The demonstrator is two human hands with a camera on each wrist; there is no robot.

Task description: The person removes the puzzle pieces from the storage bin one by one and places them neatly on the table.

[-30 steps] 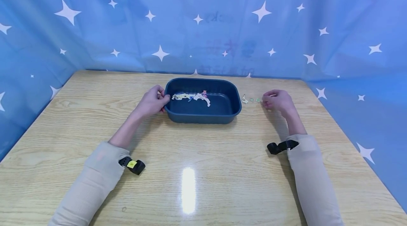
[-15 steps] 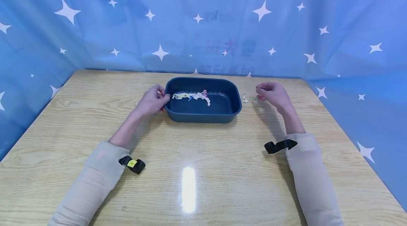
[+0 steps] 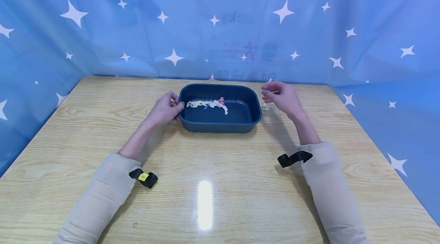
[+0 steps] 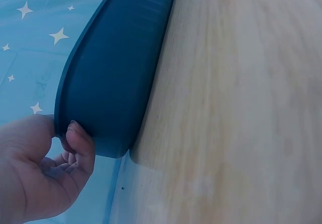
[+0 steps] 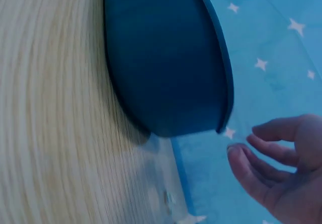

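Observation:
A dark blue rectangular basin (image 3: 220,127) stands on the table. My left hand (image 3: 164,109) grips its left end, thumb and fingers on the rim, as the left wrist view also shows. Inside the basin lie several small flat cut-out pieces (image 3: 220,105), white, pale yellow, blue and pink. My right hand (image 3: 283,98) is raised just beyond the right end of the basin, fingers bent and apart from the rim. Whether something small sits between its fingertips cannot be made out. Small pale flat pieces (image 3: 265,107) lie on the table below it, partly hidden by the hand.
The light wooden table (image 3: 165,198) reaches back to a blue curtain (image 3: 144,18) with white stars. Black wrist cameras (image 3: 148,180) sit at both sleeve cuffs. A bright light reflection (image 3: 205,206) shows on the tabletop.
My right hand has risen from the table and moved left, over the small pale pieces toward the basin. My left hand and the basin have stayed in place.

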